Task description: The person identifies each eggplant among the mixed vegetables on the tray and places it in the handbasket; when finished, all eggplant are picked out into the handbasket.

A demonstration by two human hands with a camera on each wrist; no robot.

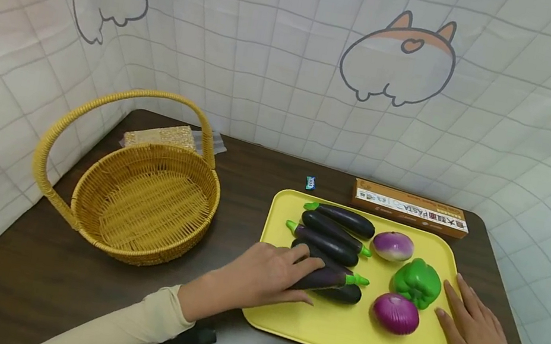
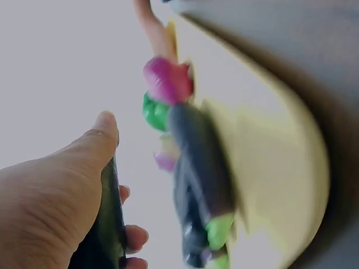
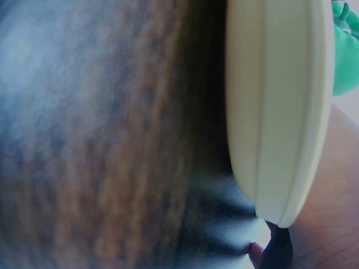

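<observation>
My left hand grips an eggplant with a green stem end, over the left part of a yellow tray. In the left wrist view, thumb and fingers wrap round this dark eggplant, raised apart from the others. Several more eggplants lie in a row beneath and behind it. My right hand rests on the tray's right rim with fingers spread and straight, near a green bell pepper. Beside the pepper sit a purple onion and a purple-and-white turnip.
A yellow wicker basket with a tall handle stands left of the tray. Behind it lies a clear bag of pale grains. A pasta box and a small blue wrapped packet lie beyond the tray, near the tiled-print wall cloth.
</observation>
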